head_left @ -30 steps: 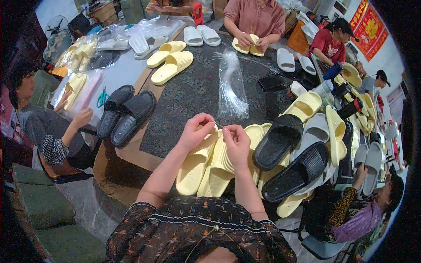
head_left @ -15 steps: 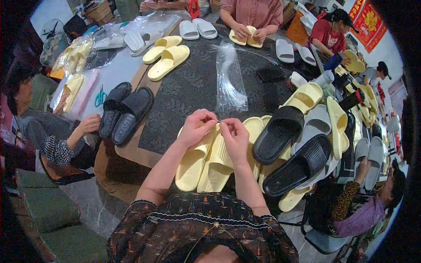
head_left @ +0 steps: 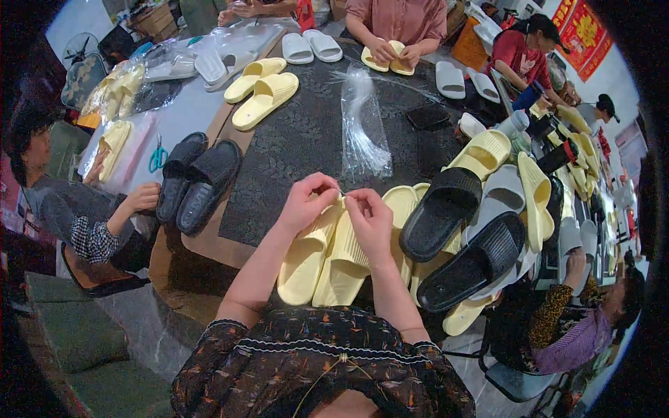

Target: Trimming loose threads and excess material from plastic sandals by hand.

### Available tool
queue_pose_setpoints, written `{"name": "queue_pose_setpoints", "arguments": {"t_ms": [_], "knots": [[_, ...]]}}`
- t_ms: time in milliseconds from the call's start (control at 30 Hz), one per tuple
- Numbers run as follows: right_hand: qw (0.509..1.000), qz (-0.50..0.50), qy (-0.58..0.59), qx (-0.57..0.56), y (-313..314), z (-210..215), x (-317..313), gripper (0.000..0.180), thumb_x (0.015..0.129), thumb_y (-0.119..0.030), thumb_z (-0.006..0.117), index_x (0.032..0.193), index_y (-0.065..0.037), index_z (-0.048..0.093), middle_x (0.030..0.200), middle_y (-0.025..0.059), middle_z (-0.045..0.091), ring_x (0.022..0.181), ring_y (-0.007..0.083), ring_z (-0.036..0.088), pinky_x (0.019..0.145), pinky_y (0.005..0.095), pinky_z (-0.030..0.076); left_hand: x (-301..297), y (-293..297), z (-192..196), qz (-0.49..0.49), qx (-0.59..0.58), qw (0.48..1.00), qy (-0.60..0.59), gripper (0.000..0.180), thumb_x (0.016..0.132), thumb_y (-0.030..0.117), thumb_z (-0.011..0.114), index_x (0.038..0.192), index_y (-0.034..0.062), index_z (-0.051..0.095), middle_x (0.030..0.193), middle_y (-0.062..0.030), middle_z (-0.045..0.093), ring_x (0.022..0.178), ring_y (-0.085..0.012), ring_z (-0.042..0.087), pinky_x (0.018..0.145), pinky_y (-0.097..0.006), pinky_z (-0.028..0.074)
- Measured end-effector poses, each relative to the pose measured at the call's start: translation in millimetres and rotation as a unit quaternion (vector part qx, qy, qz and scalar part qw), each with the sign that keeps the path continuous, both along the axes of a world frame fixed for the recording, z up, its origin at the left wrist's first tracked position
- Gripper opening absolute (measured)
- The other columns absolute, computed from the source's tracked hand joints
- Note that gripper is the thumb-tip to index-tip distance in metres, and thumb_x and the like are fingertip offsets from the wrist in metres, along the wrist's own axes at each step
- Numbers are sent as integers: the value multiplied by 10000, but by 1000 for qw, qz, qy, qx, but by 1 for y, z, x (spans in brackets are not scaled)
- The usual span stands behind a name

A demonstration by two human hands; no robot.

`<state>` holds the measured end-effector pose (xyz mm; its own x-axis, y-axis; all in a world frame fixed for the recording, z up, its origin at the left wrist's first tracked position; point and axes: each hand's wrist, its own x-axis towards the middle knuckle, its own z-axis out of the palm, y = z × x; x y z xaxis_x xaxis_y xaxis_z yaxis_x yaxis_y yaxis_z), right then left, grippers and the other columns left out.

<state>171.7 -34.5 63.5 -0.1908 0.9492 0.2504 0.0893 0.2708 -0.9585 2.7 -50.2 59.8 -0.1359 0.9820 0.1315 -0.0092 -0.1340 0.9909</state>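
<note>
A pair of pale yellow slippers lies side by side at the table's near edge, right in front of me. Over their far ends, my left hand and my right hand meet fingertip to fingertip. Both are closed in a pinch on a thin pale strand, of which only a tiny bit shows. The hands partly cover the slippers. Just beyond them lies a clear plastic bag of thin whitish strands. More yellow slippers and black slippers crowd close to my right hand.
Dark slippers stand on the left edge near teal scissors. Grey slippers lie in the heap at right. A dark flat box sits farther back. Co-workers sit around, one across holding yellow slippers.
My hands stay almost in place, fingertips still together. At right, a co-worker's hand and the grey slippers by it have shifted slightly. The whole view has moved a little.
</note>
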Motion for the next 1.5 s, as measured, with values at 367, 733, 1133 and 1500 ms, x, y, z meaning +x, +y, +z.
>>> {"name": "queue_pose_setpoints", "arguments": {"t_ms": [367, 733, 1133, 1500], "knots": [[999, 1, 49, -9, 0, -2, -1, 47, 920, -47, 663, 939, -7, 645, 763, -61, 561, 665, 3, 434, 571, 176, 347, 2, 0, 0, -13, 88, 986, 138, 122, 850, 98, 694, 922, 0, 680, 875, -47, 639, 828, -134, 615, 739, -270, 485], [1000, 10, 2, -2, -1, 1, -1, 63, 934, -47, 653, 983, -9, 640, 824, -48, 592, 705, -1, 477, 617, 161, 394, 3, -1, 1, -13, 57, 993, 99, 124, 861, 106, 705, 934, 9, 678, 865, -5, 635, 804, -79, 580, 722, -243, 467], [996, 6, 82, -28, -1, -2, 1, 52, 911, -22, 670, 958, -5, 657, 816, -58, 587, 696, -5, 454, 605, 161, 367, 3, -5, 8, 12, 21, 1000, -8, 122, 849, 108, 728, 886, -3, 697, 867, -10, 638, 811, -80, 586, 719, -241, 466], [993, -11, 105, -47, -1, -3, -1, 49, 895, -38, 683, 922, -3, 662, 762, -56, 558, 641, 6, 423, 564, 177, 350, 1, -3, 6, 0, -5, 1000, 4, 87, 829, 85, 735, 883, 23, 706, 851, -8, 646, 762, -79, 577, 711, -242, 466]]}}
